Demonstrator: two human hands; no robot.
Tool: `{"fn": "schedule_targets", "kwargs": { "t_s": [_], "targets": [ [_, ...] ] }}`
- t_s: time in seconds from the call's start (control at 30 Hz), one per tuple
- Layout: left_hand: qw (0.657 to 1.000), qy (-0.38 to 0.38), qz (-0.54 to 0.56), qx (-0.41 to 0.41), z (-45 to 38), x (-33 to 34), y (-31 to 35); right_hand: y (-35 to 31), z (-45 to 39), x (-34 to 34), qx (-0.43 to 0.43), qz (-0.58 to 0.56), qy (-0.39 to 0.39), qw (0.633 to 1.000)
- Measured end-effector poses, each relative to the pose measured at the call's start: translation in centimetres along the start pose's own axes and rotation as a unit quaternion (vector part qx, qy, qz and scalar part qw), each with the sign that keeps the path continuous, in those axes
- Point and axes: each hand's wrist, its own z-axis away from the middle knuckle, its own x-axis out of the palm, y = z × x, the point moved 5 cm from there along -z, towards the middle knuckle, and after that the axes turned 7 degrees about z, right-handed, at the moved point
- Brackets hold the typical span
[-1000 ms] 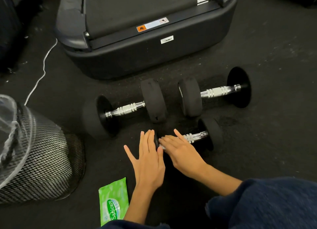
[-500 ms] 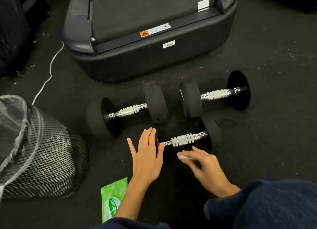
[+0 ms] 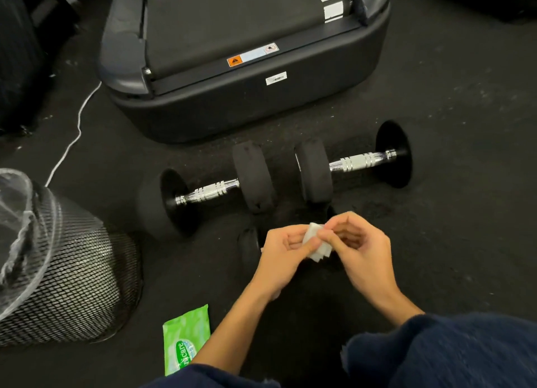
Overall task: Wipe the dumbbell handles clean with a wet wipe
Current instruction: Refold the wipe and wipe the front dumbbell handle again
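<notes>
- wipe (image 3: 315, 243): small folded white pad, pinched between the fingertips of both hands above the near dumbbell. half a second ago the right hand held it alone, beside the bar; a second ago that hand lay on the bar. judged: rubbing has paused and the wipe is being refolded or turned to a fresh face.
- left hand (image 3: 283, 256): curled, thumb and fingers nipping the wipe's left edge; it has come off the near weight it was steadying.
- right hand (image 3: 359, 248): curled, fingertips pinching the wipe's right side.
- near dumbbell (image 3: 250, 246): on the floor, now almost wholly hidden under the hands; only its left weight shows, bar not visible.
- left dumbbell (image 3: 210, 190) and right dumbbell (image 3: 356, 162): on the floor behind, end to end, chrome bars bare, unmoved. whether either is already clean cannot be told.
- wipe pack (image 3: 186, 339): green, near the left forearm, lower end cut off by the sleeve.
- bin (image 3: 72, 271): mesh, lined, partly out of frame at left.
</notes>
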Motion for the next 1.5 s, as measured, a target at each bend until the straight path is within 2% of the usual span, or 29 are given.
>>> {"fn": "schedule_targets", "kwargs": {
  "t_s": [0.07, 0.1, 0.13, 0.2, 0.3, 0.33, 0.37, 0.6, 0.77, 0.9, 1.1, 1.27, 1.5],
  "targets": [
    [0.998, 0.044, -0.022, 0.03, -0.9, -0.2, 0.1, -0.3, -0.6, -1.0, -0.03, 0.047, 0.017, 0.998],
    [0.991, 0.082, -0.081, 0.064, -1.5, -0.7, 0.2, -0.2, -0.9, -1.7, -0.05, 0.089, 0.039, 0.994],
    [0.973, 0.123, -0.167, 0.105, -1.9, -1.0, 0.4, 0.0, -1.3, -2.3, -0.067, 0.149, 0.06, 0.985],
    [0.909, 0.162, -0.326, 0.201, -2.7, -0.8, 0.8, 1.4, -2.1, -3.0, -0.061, 0.262, 0.062, 0.961],
    [0.802, 0.086, -0.515, 0.289, -3.9, 1.6, -1.0, 3.9, -2.1, -2.8, 0.048, 0.26, -0.01, 0.964],
    [0.772, 0.063, -0.557, 0.299, -4.0, 2.3, -2.1, 4.3, -2.0, -2.6, 0.072, 0.246, -0.026, 0.966],
    [0.758, 0.043, -0.58, 0.297, -4.1, 2.7, -3.1, 4.4, -1.9, -2.5, 0.08, 0.242, -0.034, 0.966],
    [0.747, 0.013, -0.58, 0.325, -1.5, 1.7, -6.6, 4.3, -2.3, -2.6, 0.078, 0.265, -0.037, 0.96],
    [0.737, 0.005, -0.592, 0.327, -2.8, 2.2, -5.9, 4.5, -2.2, -2.6, 0.075, 0.261, -0.036, 0.962],
    [0.743, 0.003, -0.589, 0.318, -2.7, 2.4, -6.2, 4.8, -2.5, -2.7, 0.072, 0.269, -0.04, 0.96],
    [0.702, -0.02, -0.62, 0.349, -0.7, 2.7, -6.1, 4.9, -2.6, -2.5, 0.055, 0.286, -0.04, 0.956],
    [0.712, 0.031, -0.624, 0.32, -2.7, 2.8, -4.9, 4.3, -2.3, -2.2, 0.038, 0.267, -0.038, 0.962],
    [0.757, 0.017, -0.575, 0.311, -1.7, 1.6, -5.3, 4.4, -1.9, -2.2, 0.033, 0.261, -0.035, 0.964]
  ]
}}
